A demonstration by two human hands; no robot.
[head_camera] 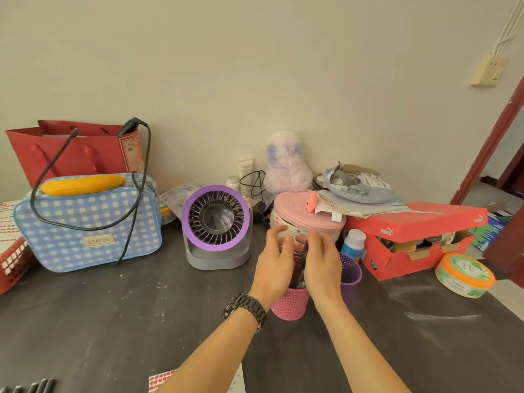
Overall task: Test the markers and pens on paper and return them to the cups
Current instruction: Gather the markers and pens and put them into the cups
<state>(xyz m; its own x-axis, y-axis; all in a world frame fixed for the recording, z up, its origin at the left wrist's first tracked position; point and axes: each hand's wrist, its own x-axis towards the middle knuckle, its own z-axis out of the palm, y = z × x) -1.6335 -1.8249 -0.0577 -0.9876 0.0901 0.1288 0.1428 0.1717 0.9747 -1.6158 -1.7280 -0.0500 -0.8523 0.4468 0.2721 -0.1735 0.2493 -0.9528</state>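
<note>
Left hand (273,260), right hand (321,262) above pink cup (289,303); purple cup (351,275) beside.

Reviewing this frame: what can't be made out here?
- Head view: whether the left hand or right hand grips a pen; both hands cover the mouth of the pink cup.
- Contents of the purple cup: hidden behind the right hand.
- Marks on the paper: bottom edge and left forearm hide them.
- The dark pens bottom-left: cut off by the edge.

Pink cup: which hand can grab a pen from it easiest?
Probably the right hand: its fingertips sit by the dark pens sticking out of the pink cup. The left hand hovers beside them with fingers spread.
</note>
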